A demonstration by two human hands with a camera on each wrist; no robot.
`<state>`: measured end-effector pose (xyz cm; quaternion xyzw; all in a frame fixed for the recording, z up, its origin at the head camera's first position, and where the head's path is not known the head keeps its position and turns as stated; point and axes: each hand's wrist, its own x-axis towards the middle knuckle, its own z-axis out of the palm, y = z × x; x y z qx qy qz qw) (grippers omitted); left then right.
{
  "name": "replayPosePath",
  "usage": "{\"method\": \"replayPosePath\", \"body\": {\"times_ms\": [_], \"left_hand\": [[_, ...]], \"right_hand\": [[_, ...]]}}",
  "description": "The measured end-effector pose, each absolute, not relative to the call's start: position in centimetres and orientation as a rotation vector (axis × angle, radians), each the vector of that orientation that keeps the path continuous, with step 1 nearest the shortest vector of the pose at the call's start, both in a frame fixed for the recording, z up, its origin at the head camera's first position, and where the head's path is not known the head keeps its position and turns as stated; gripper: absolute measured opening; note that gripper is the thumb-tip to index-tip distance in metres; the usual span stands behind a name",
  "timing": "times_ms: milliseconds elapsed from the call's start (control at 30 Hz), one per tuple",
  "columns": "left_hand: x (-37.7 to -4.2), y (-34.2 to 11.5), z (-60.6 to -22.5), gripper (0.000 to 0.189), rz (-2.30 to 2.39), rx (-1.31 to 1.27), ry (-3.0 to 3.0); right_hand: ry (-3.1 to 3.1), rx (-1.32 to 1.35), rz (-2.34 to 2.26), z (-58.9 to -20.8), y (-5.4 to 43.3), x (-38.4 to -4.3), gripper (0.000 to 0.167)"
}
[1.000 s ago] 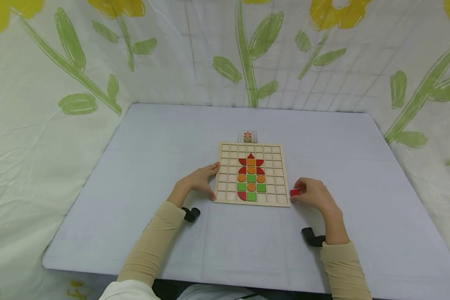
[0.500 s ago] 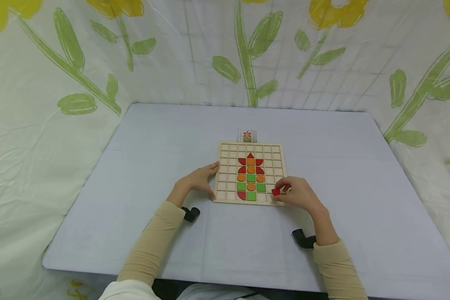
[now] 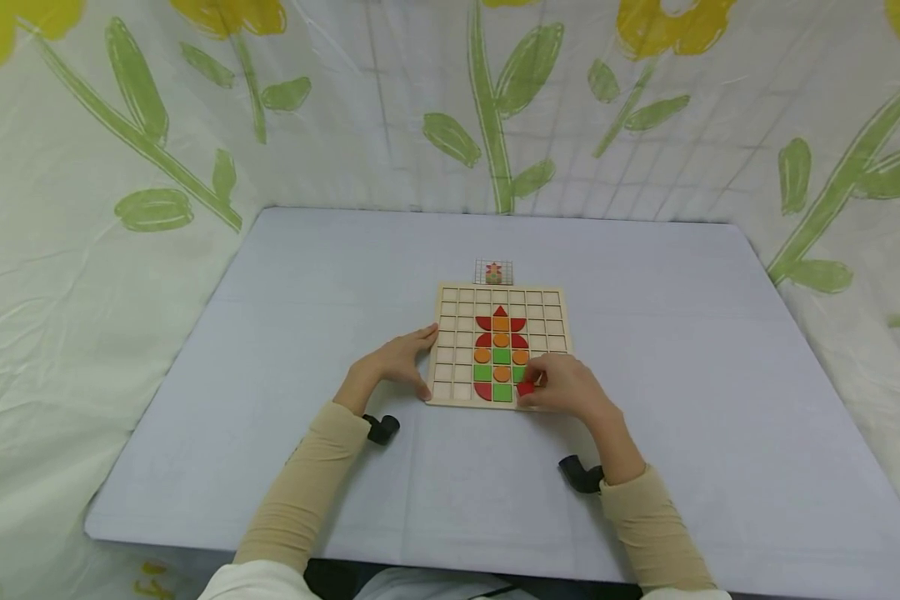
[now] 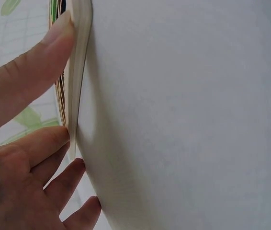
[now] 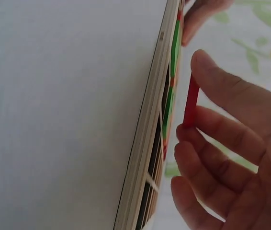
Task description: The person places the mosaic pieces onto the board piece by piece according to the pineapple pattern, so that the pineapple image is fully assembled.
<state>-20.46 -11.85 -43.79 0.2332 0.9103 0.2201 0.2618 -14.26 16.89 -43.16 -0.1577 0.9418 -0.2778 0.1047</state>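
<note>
A square wooden grid board (image 3: 450,358) lies on the table, its middle cells filled with red, orange and green flat pieces. My left hand (image 3: 397,360) rests against the board's left edge, fingers spread, thumb at the near corner; the left wrist view shows the thumb (image 4: 39,62) and fingertips touching the rim. Over the near right part of the board, my right hand (image 3: 570,385) pinches a red flat piece (image 3: 525,389) between thumb and fingers. In the right wrist view this red piece (image 5: 191,103) is held apart from the board's surface. The piece's full shape is hidden.
Behind the board, touching or close to its far edge, lies a small pattern card (image 3: 493,272) showing a coloured figure on a grid. A white cloth covers the table (image 3: 330,283). Black wrist-worn cameras (image 3: 581,475) stick out beneath the wrists.
My right hand has carried the red piece leftward, from beside the board's right edge to above its near row. The left hand stays on the left edge.
</note>
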Motion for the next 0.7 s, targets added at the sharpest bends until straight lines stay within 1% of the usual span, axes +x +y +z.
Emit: {"method": "replayPosePath", "body": {"times_ms": [167,433,567,700], "left_hand": [[-20.4,-11.84,-43.71,0.107,0.602,0.63,2.456],[-20.44,-11.77,-43.66,0.107,0.556,0.646,2.463],[-20.43,-11.72,-43.52,0.108,0.553,0.64,2.462],[-20.45,-11.69,-43.47,0.108,0.552,0.636,2.458]], "right_hand": [[2.763,-0.494,-0.841,-43.35,16.27,-14.57,0.024],[2.697,-0.367,-0.934,-43.47,16.61,-14.51,0.013],[2.697,-0.401,-0.94,-43.5,16.8,-14.51,0.009],[2.69,-0.425,-0.943,-43.63,16.78,-14.58,0.009]]}}
